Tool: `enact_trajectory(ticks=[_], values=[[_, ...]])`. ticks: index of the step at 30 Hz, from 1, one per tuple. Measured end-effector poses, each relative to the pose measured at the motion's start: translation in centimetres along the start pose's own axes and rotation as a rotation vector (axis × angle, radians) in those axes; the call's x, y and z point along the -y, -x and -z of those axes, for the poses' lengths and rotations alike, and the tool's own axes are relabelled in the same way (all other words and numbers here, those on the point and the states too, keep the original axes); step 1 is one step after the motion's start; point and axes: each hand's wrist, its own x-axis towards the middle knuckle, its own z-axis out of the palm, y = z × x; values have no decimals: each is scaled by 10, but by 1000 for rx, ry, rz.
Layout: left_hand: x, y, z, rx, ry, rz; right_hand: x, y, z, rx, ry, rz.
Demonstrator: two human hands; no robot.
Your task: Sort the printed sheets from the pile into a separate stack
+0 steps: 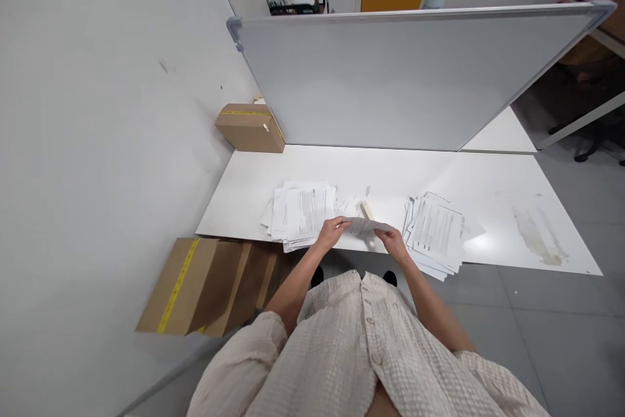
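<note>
Between my hands, above the table's front edge, a printed sheet of paper (364, 226) is held up and bowed. My left hand (333, 233) pinches its left end, and my right hand (392, 241) grips the right end. Just behind the sheet lies a small cream-coloured, oblong object (366, 210), partly covered by it; its kind I cannot make out. A loose stack of printed papers (305, 214) sits beside my left hand. Another stack of papers (437, 231) lies to the right of my right hand, with some sheets jutting over the front edge.
A large whiteboard (375, 79) stands along the back of the white table (493, 196). One cardboard box (251, 129) rests at the table's back left corner. More cardboard boxes (180, 287) stand on the floor at the left, against the wall. Stains mark the table's right end.
</note>
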Motion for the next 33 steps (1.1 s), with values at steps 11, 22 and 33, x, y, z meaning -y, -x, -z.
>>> enact_trajectory(ticks=[11,22,33], values=[[7,0,-3,31,106,10,-13,-1,0,-91,-131,-130],[-20,-7,25,179,-315,-91,44,12,57,-44,-49,0],[-31,-3,29,167,-365,-164,35,15,37,150,120,-71]])
